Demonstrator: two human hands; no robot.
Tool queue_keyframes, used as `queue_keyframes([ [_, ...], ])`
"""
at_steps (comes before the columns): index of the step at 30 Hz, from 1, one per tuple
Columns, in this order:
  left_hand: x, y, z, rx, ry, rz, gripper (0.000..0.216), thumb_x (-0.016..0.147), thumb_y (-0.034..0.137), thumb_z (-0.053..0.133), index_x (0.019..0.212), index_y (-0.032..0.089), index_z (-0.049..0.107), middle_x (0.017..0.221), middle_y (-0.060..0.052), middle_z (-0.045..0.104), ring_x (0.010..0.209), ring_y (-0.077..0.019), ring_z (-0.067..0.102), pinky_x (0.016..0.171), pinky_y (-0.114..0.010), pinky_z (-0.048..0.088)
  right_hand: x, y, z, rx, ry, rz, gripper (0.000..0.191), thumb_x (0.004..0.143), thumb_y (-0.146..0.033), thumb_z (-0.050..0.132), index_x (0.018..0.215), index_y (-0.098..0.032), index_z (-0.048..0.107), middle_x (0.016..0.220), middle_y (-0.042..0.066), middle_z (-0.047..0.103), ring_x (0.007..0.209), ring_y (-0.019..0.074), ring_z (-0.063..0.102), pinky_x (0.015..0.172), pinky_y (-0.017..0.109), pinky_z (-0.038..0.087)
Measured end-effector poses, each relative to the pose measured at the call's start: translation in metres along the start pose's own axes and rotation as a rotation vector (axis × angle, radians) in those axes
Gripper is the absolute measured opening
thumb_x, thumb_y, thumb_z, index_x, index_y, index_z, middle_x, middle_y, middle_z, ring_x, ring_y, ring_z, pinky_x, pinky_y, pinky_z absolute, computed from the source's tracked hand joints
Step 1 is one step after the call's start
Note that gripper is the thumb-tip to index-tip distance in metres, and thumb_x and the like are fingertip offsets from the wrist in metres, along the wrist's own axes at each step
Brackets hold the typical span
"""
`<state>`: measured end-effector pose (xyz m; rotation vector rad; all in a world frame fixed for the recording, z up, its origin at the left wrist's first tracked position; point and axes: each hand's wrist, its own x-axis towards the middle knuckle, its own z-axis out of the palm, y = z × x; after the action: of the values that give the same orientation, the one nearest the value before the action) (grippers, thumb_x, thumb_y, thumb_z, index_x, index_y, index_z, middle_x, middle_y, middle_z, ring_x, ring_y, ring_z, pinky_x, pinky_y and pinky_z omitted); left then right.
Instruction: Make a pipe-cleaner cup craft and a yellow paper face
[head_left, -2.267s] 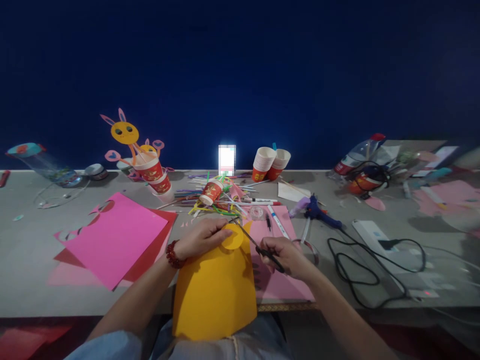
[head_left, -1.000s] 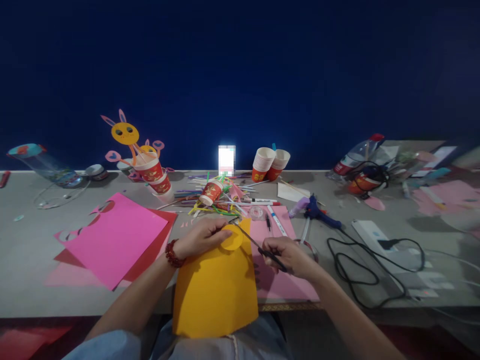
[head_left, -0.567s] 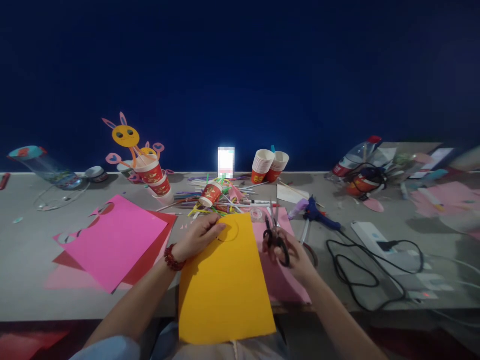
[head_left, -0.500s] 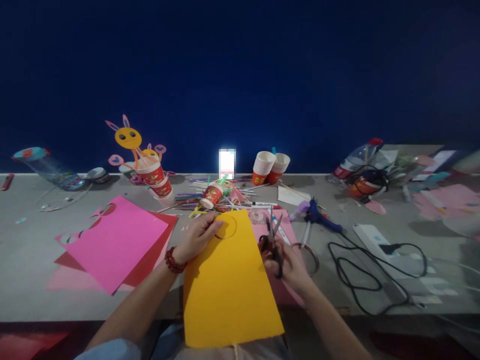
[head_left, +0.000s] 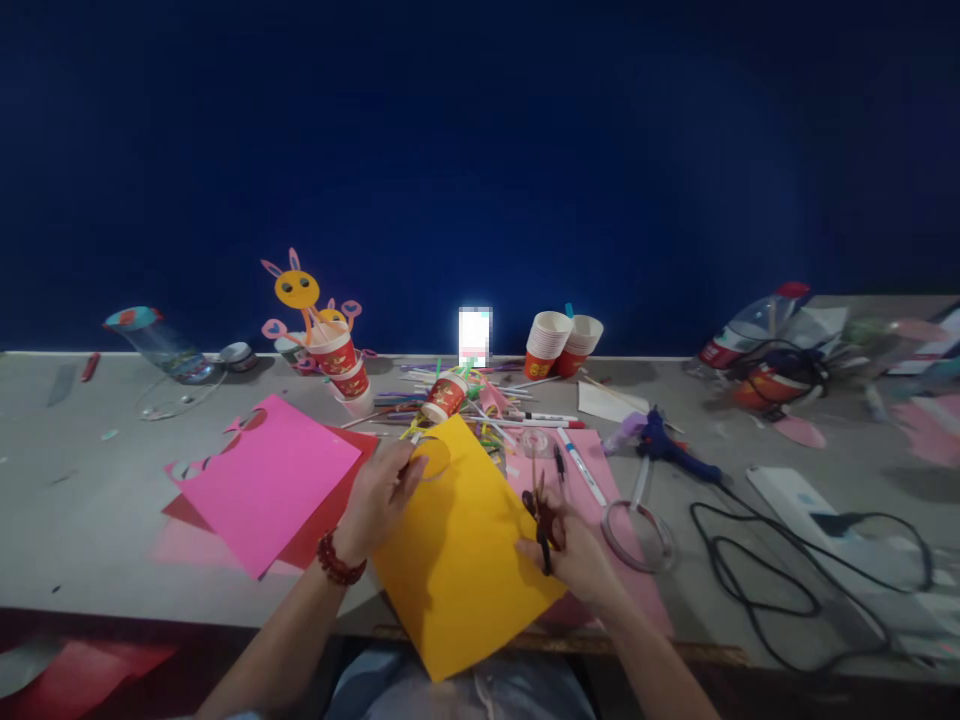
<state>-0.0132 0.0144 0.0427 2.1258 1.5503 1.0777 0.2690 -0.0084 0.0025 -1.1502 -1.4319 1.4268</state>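
Note:
My left hand pinches the upper left edge of a yellow sheet, beside a circle outline near its top corner. The sheet is tilted, its lower corner over the table's front edge. My right hand is closed round the handles of black-handled scissors, their blades pointing up and away from me. The scissors are over the sheet's right side, apart from the circle. Beneath lies a pink sheet bearing a blue-and-white marker and a clear tape roll.
Magenta paper with round cut-outs lies left. Behind stand a cup craft with a yellow bunny face, a tipped red cup among coloured sticks, and stacked paper cups. Right are a blue glue gun, a tape ring and a power strip.
The yellow sheet has turned, its lower end swinging so a corner points toward me. The scissors have moved down a little, their blades closer together. The view has shifted left.

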Motion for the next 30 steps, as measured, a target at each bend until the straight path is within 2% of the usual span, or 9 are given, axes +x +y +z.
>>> queue_keyframes([
  [4, -0.019, -0.017, -0.025, 0.04, 0.107, -0.015, 0.019, 0.1, 0.034, 0.045, 0.101, 0.022, 0.058, 0.108, -0.01, 0.066, 0.103, -0.024, 0.062, 0.09, -0.035, 0.049, 0.012, 0.0, 0.017, 0.008, -0.015, 0.012, 0.037, 0.063, -0.029, 0.076, 0.086, -0.025, 0.048, 0.084, 0.0, 0.055, 0.077, 0.0194, 0.058, 0.071, 0.031, 0.054],
  [10, -0.05, -0.038, -0.06, 0.025, 0.488, -0.254, 0.021, 0.1, 0.039, 0.048, 0.098, 0.022, 0.059, 0.095, -0.004, 0.063, 0.086, -0.0196, 0.061, 0.077, -0.029, 0.049, 0.031, -0.002, 0.042, -0.1, -0.006, 0.029, 0.035, 0.059, -0.017, 0.066, 0.09, -0.023, 0.05, 0.084, -0.001, 0.056, 0.076, 0.0182, 0.06, 0.067, 0.028, 0.051],
  [13, -0.061, -0.044, -0.071, 0.029, 0.525, -0.339, 0.026, 0.101, 0.042, 0.046, 0.087, 0.022, 0.055, 0.073, 0.002, 0.052, 0.066, -0.0153, 0.05, 0.061, -0.025, 0.043, 0.031, -0.005, 0.045, -0.079, 0.012, 0.025, 0.034, 0.059, -0.018, 0.066, 0.088, -0.023, 0.051, 0.086, 0.0, 0.057, 0.077, 0.0188, 0.062, 0.068, 0.028, 0.053],
  [15, -0.067, -0.051, -0.073, 0.07, 0.527, -0.352, 0.03, 0.099, 0.044, 0.049, 0.081, 0.021, 0.055, 0.066, 0.003, 0.048, 0.06, -0.0137, 0.046, 0.056, -0.024, 0.04, 0.027, -0.01, 0.042, -0.041, 0.043, -0.009, 0.032, 0.061, -0.019, 0.069, 0.088, -0.023, 0.052, 0.086, 0.0, 0.06, 0.079, 0.0189, 0.063, 0.072, 0.029, 0.054],
  [18, -0.073, -0.061, -0.073, 0.111, 0.596, -0.334, 0.032, 0.094, 0.046, 0.053, 0.076, 0.019, 0.057, 0.066, 0.003, 0.052, 0.061, -0.013, 0.048, 0.057, -0.023, 0.04, 0.022, -0.022, 0.038, 0.097, 0.052, -0.031, 0.036, 0.064, -0.024, 0.075, 0.093, -0.024, 0.054, 0.092, 0.002, 0.065, 0.086, 0.0212, 0.066, 0.076, 0.031, 0.056],
  [22, -0.076, -0.066, -0.081, 0.126, 0.859, -0.361, 0.033, 0.091, 0.045, 0.055, 0.071, 0.018, 0.055, 0.059, 0.005, 0.046, 0.055, -0.0121, 0.043, 0.054, -0.024, 0.038, 0.031, -0.028, 0.048, 0.249, 0.053, -0.007, 0.042, 0.065, -0.032, 0.081, 0.097, -0.024, 0.056, 0.099, 0.005, 0.068, 0.092, 0.024, 0.066, 0.07, 0.03, 0.056],
  [25, -0.076, -0.064, -0.092, 0.129, 1.038, -0.347, 0.034, 0.09, 0.044, 0.055, 0.068, 0.019, 0.052, 0.059, 0.005, 0.046, 0.058, -0.0127, 0.043, 0.057, -0.025, 0.039, 0.05, -0.018, 0.075, 0.183, 0.061, -0.041, 0.038, 0.064, -0.028, 0.077, 0.096, -0.024, 0.055, 0.096, 0.002, 0.067, 0.09, 0.0222, 0.065, 0.071, 0.03, 0.055],
  [28, -0.078, -0.061, -0.095, 0.12, 1.029, -0.362, 0.031, 0.09, 0.042, 0.053, 0.07, 0.018, 0.052, 0.061, 0.004, 0.047, 0.059, -0.0127, 0.043, 0.057, -0.025, 0.04, 0.069, -0.003, 0.112, 0.001, 0.036, -0.078, 0.031, 0.063, -0.019, 0.068, 0.088, -0.023, 0.051, 0.089, 0.0, 0.064, 0.081, 0.0199, 0.065, 0.073, 0.03, 0.053],
  [30, -0.078, -0.059, -0.087, 0.081, 0.922, -0.378, 0.032, 0.09, 0.044, 0.054, 0.071, 0.018, 0.055, 0.062, 0.003, 0.05, 0.058, -0.0132, 0.046, 0.055, -0.025, 0.042, 0.076, 0.002, 0.133, -0.146, 0.058, -0.093, 0.031, 0.067, -0.015, 0.063, 0.095, -0.022, 0.053, 0.094, 0.002, 0.066, 0.088, 0.021, 0.066, 0.079, 0.031, 0.052],
])
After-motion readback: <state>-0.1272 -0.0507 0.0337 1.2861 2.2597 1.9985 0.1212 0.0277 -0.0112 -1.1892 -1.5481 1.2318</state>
